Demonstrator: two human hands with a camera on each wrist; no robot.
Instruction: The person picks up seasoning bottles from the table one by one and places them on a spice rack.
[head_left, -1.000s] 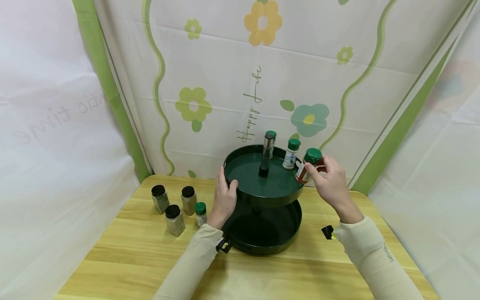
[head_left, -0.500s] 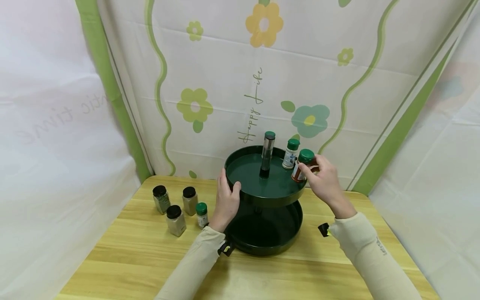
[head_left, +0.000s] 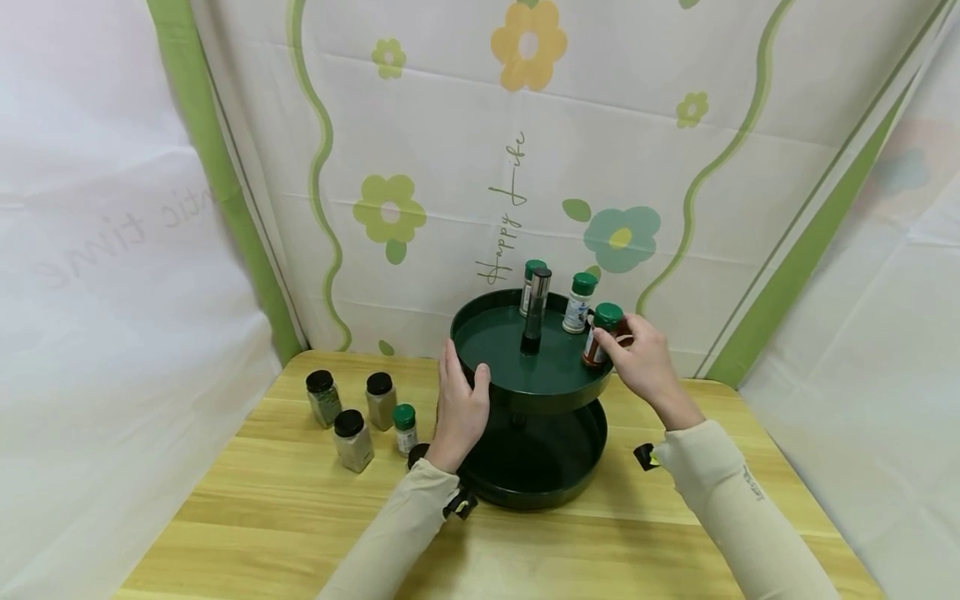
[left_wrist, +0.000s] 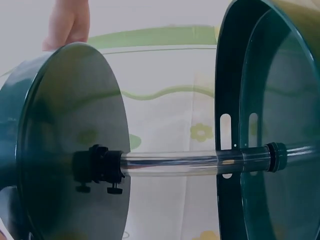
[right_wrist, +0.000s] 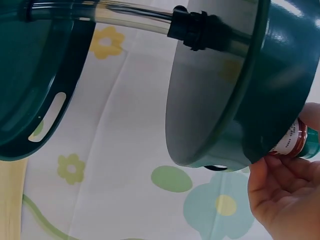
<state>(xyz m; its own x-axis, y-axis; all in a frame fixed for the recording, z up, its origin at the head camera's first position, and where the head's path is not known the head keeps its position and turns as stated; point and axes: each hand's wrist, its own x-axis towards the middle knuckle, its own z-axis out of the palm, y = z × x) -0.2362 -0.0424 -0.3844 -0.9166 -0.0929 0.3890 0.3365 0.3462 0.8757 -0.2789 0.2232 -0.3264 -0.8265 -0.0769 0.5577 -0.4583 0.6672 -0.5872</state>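
Observation:
My right hand pinches a red spice jar with a green lid, inside the right edge of the upper tier of a dark green two-tier turntable. In the right wrist view, the tier's wall hides the bottom of that spice jar; whether it touches the tier floor I cannot tell. My left hand rests against the upper tier's left outer wall, its fingers fairly straight. Two green-lidded jars stand farther back on this tier: a white one and another partly behind the centre post.
Left on the wooden table stand a jar of green herbs, two black-lidded jars of pale powder and a small green-lidded jar. Another black lid shows beside my left wrist. The lower tier sits beneath; a printed curtain hangs behind.
My right hand has brought the red spice jar left and slightly down, inside the rim. The upper tier has turned a little, shifting its back jars left. My left hand has slid slightly right.

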